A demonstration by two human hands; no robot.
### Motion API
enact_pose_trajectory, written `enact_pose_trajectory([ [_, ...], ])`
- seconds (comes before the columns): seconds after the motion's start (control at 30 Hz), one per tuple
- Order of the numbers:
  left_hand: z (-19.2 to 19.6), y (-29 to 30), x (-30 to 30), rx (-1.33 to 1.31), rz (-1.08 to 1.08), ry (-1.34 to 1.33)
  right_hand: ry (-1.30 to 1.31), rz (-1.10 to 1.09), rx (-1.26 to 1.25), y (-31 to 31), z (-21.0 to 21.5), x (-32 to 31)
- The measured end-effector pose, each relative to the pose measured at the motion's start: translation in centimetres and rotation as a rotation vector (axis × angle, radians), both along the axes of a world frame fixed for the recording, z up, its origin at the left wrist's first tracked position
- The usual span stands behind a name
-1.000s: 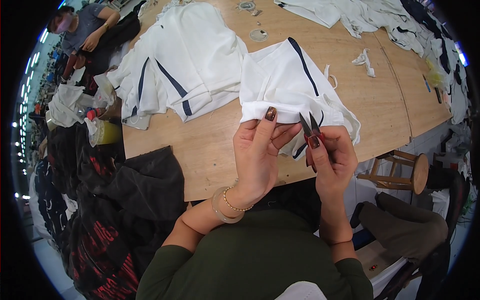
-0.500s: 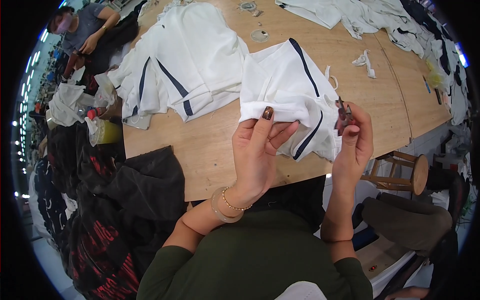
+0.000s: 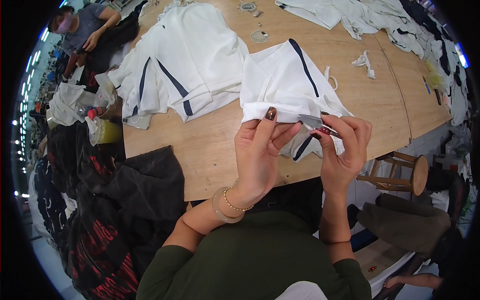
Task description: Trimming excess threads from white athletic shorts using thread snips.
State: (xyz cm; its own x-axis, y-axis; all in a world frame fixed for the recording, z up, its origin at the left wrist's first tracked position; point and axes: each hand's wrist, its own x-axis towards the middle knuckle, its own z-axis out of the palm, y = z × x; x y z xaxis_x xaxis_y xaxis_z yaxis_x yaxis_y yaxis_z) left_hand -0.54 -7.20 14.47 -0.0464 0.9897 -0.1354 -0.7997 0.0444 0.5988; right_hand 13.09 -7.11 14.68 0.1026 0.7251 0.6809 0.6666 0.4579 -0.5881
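The white garment [image 3: 272,72] lay on the wooden table [image 3: 210,155], seemingly soft, light and floppy, best gripped at its folded edge [image 3: 252,112], which my left hand [image 3: 257,155] pinched; my right hand [image 3: 345,150] held small snips [image 3: 311,120] near that fold.

Over at the far left, a co-worker [image 3: 91,24] in a grey T-shirt leans above some dark cloth [image 3: 119,37]. Nearer, a plastic cup of yellow drink [image 3: 108,133] is just beside the left edge of the wooden table [image 3: 215,162]; nearer again, black garments with red print [image 3: 107,235] lie heaped. A blue pen [image 3: 426,84] lies far right on the tabletop, and to the right there's a round-seated wooden stool [image 3: 420,174].
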Motion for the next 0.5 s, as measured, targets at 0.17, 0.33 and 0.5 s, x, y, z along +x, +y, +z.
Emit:
enact_pose_trajectory([
  [0.17,-0.19,-0.03,0.06,0.024,-0.005,-0.018,-0.040,-0.006,0.024,0.20,0.36,-0.18],
  [0.33,-0.12,-0.08,0.19,-0.004,0.001,-0.001,-0.062,0.020,0.062,0.67,-0.21,0.06],
  [0.5,-0.35,-0.39,-0.38,0.001,-0.019,0.001,0.461,0.155,-0.143,0.38,-0.53,-0.38],
])
